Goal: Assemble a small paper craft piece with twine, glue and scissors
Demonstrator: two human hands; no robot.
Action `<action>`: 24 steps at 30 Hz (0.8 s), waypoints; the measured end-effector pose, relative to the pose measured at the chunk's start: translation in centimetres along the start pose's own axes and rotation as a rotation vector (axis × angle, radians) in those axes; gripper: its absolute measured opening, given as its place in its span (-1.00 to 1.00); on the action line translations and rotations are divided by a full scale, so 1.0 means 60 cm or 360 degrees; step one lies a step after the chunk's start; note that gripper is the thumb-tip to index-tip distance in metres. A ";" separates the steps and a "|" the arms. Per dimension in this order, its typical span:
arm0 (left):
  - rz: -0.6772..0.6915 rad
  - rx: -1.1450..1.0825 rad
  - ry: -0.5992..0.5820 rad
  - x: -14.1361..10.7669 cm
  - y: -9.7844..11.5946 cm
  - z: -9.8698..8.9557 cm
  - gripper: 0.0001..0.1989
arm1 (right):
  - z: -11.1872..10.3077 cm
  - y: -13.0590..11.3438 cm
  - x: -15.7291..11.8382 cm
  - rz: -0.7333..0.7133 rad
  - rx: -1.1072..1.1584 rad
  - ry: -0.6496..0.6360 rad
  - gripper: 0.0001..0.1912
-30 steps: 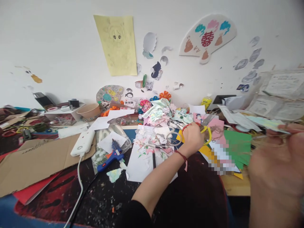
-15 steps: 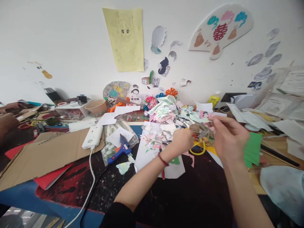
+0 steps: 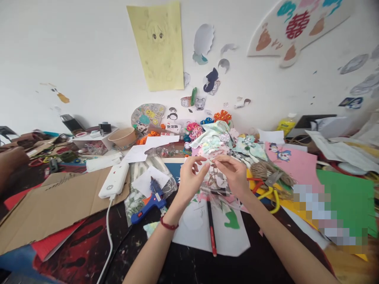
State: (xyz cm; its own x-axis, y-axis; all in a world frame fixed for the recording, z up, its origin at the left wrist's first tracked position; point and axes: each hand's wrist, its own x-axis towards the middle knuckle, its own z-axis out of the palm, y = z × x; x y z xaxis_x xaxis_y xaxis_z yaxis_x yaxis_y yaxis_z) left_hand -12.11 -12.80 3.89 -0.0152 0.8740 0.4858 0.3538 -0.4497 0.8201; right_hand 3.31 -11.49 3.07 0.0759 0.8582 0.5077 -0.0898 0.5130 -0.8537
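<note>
Your left hand (image 3: 191, 182) and right hand (image 3: 233, 177) are close together above the middle of the tabletop (image 3: 127, 252), fingertips almost meeting. Between them they pinch a thin pale strip (image 3: 212, 161), too small to tell what it is made of. A red cord bracelet (image 3: 169, 225) circles your left wrist.

Just below your hands lies a crumpled clear plastic sheet (image 3: 217, 185) holding pink and white paper scraps. Under it spreads a white paper sheet with a green cutout shape (image 3: 231, 219), and a slim black marker with a red tip (image 3: 211, 227) lies across that sheet. Behind your hands rises a heap of pastel paper cutouts (image 3: 210, 144).

To your right, a ball of brown jute twine (image 3: 263, 170) sits against a pair of yellow-handled scissors (image 3: 271, 195), beside a pink card printed with a cartoon figure (image 3: 286, 159) and a sheet of green card (image 3: 346, 197).

To your left, a blue glue gun with an orange trigger (image 3: 149, 205) rests on a clear plastic bag (image 3: 136, 213). Next to it, a white power bank with a white cable (image 3: 114, 179) sits on flattened brown cardboard (image 3: 59, 201). At the far left edge, another person's hand (image 3: 12, 161) stays well apart from yours.
</note>
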 end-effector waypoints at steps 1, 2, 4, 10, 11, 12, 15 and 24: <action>-0.0004 -0.0017 0.0030 -0.005 0.001 0.003 -0.77 | -0.001 0.000 -0.005 0.0005 0.0003 -0.0005 -0.89; -0.0011 -0.0061 0.0052 -0.009 0.003 0.006 -0.80 | -0.001 -0.001 -0.010 -0.0009 0.0004 -0.0028 -0.91; -0.0034 -0.0194 0.0083 -0.015 0.009 0.010 -0.84 | -0.002 -0.005 -0.019 -0.0024 0.0010 -0.0073 -0.94; -0.0078 -0.0391 0.0130 -0.024 0.018 0.015 -0.89 | -0.003 -0.008 -0.034 -0.0071 -0.0024 -0.0064 -0.96; -0.0090 -0.0386 0.0126 -0.025 0.017 0.014 -0.89 | -0.004 -0.008 -0.036 -0.0047 -0.0026 -0.0069 -0.94; -0.0102 -0.0380 0.0124 -0.026 0.017 0.014 -0.88 | -0.004 -0.008 -0.037 -0.0009 -0.0026 -0.0070 -0.92; -0.0109 -0.0358 0.0089 -0.027 0.014 0.011 -0.88 | -0.007 -0.008 -0.040 0.0130 -0.0032 -0.0068 -0.86; 0.0141 -0.0179 -0.0141 -0.022 0.012 0.004 -0.91 | -0.015 -0.010 -0.038 0.0270 -0.0207 -0.0077 -0.80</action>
State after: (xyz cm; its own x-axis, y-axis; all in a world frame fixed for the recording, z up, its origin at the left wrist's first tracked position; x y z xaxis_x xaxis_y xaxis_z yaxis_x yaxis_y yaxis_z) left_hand -11.59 -14.21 3.78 0.0958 0.8405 0.5332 0.2432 -0.5392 0.8063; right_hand 4.06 -13.78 2.35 0.0224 0.9336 0.3577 0.0317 0.3569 -0.9336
